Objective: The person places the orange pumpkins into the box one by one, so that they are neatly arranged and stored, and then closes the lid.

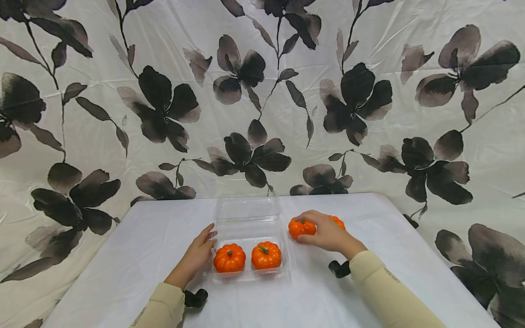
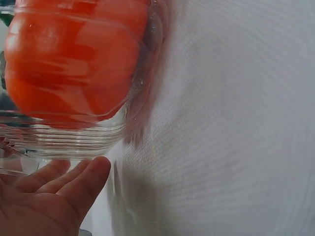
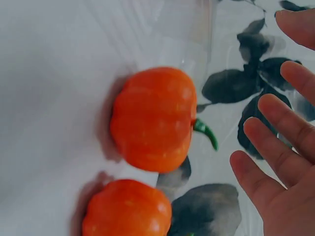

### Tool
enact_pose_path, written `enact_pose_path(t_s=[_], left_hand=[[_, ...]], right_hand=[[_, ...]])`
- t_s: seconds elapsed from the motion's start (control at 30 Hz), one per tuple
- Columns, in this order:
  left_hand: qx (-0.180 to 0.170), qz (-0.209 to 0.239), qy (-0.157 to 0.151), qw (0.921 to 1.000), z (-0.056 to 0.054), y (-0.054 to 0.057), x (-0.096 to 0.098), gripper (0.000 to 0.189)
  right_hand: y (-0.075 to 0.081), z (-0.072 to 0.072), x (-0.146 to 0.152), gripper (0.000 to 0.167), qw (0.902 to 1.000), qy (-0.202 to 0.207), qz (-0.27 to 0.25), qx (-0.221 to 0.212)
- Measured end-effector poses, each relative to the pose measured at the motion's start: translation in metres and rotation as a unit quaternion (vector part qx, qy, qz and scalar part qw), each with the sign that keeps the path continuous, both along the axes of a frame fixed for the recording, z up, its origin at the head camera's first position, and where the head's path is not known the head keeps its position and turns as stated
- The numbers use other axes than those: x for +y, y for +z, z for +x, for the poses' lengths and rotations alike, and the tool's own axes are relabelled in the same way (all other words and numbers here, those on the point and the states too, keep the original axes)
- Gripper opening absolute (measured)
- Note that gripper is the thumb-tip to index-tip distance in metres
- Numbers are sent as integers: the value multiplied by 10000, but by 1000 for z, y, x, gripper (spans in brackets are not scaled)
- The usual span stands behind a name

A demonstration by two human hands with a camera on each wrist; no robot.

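Note:
A clear plastic clamshell box (image 1: 248,240) sits on the table with its lid (image 1: 246,210) folded back. Inside, side by side, are a left orange mini pumpkin (image 1: 229,258) and a right one (image 1: 266,255), both with green stems. My left hand (image 1: 196,254) rests its straight fingertips (image 2: 101,166) against the box's left wall. Over two more mini pumpkins right of the box hovers my right hand (image 1: 326,233), fingers spread in the right wrist view. The nearer-to-box pumpkin (image 3: 155,120) lies below its fingers; the other pumpkin (image 3: 127,209) is partly hidden by the hand in the head view.
A white cloth covers the table (image 1: 320,291). Behind it hangs a pale curtain (image 1: 262,105) with dark flowers. Each wrist carries a small black camera, one beside the left sleeve (image 1: 164,300) and one beside the right sleeve (image 1: 381,278).

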State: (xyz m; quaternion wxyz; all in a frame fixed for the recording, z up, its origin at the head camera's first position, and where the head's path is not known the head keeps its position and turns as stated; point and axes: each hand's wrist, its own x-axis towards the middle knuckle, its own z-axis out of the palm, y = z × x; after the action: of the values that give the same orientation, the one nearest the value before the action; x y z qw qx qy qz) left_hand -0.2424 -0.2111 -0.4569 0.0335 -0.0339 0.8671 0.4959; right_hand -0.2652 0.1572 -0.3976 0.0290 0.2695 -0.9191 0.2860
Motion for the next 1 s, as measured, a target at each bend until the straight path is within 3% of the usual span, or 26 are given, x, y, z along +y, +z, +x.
enact_pose_path(t_s=[0.47,1.0], left_hand=[[-24,5,33,10000,0,1,1,60],[13,-24,70,10000,1,0,1,60]], right_hand=[[-8,-10,28,43,9989,-366,1,310],[-22,-18,49,45,9954,-941,-183,39]])
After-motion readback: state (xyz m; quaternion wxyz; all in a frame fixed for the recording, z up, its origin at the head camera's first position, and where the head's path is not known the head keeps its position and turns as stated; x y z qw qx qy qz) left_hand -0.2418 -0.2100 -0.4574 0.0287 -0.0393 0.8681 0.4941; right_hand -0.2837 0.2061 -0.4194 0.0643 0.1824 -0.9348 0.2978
